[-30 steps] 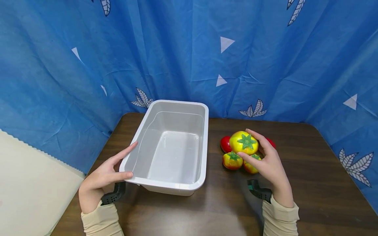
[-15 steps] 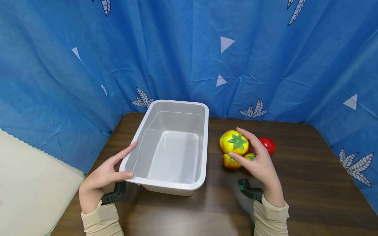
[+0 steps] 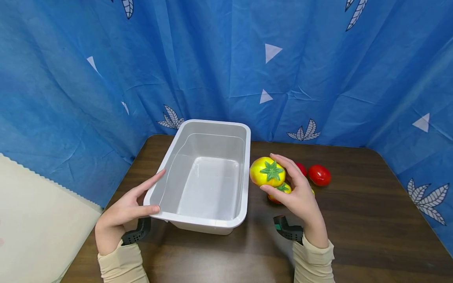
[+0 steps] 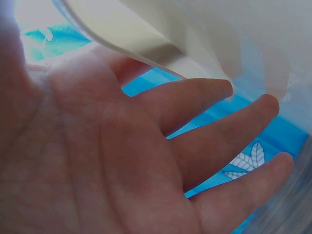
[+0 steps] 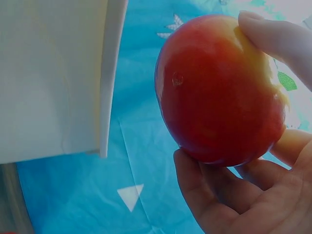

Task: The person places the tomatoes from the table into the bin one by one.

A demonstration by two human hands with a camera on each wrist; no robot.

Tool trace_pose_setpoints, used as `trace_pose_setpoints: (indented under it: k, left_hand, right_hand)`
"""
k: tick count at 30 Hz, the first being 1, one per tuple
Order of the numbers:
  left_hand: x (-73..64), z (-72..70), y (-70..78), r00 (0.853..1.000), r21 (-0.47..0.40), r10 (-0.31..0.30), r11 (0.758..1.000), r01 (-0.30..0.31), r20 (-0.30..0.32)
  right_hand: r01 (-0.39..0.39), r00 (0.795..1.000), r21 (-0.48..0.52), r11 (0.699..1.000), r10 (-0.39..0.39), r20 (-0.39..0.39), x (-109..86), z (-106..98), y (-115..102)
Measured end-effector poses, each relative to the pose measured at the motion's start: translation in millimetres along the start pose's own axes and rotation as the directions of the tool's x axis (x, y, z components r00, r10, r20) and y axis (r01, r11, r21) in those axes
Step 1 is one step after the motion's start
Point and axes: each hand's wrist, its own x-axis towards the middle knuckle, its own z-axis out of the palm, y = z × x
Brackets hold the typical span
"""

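Note:
A toy tomato (image 3: 267, 171), yellow on top with a green star-shaped leaf and red underneath, is gripped between the thumb and fingers of my right hand (image 3: 297, 188). It is held up just right of a light grey plastic bin (image 3: 198, 224), and its glossy red underside fills the middle of the right wrist view. My left hand (image 3: 122, 212) holds the bin's near left corner, thumb and index finger over the rim. In the left wrist view its other fingers (image 4: 224, 131) stretch out below the rim. Behind the right hand, a smaller-looking yellow-red tomato (image 3: 284, 188) is partly hidden.
A red toy fruit (image 3: 319, 175) lies on the dark wooden table (image 3: 371, 212) right of my right hand, with another red one (image 3: 301, 169) mostly hidden beside it. A blue curtain (image 3: 226, 70) hangs behind the table. A pale sheet (image 3: 39, 220) is at the left.
My right hand has carried the toy tomato leftward, close to the bin's right rim, uncovering the red fruit at the right. The left hand and bin have stayed in place.

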Motion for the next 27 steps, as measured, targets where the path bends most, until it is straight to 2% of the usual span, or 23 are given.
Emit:
trace_pose_setpoints:
  k: [9,19,27]
  left_hand:
    - [-0.1,0.4,0.4,1.0,0.002,0.017,1.0,-0.017,0.004]
    - [-0.3,0.0,1.9,1.0,0.057,0.027,0.998,-0.026,-0.011]
    - [0.0,0.0,1.1,1.0,0.043,0.03,0.999,-0.029,-0.001]
  right_hand:
    - [0.01,0.999,-0.012,1.0,-0.01,0.031,0.9,14.7,-5.9]
    - [0.055,0.992,-0.009,0.998,-0.053,0.115,1.4,34.3,-11.4]
    - [0.091,0.981,-0.02,0.996,-0.086,0.172,0.8,48.2,-13.0]
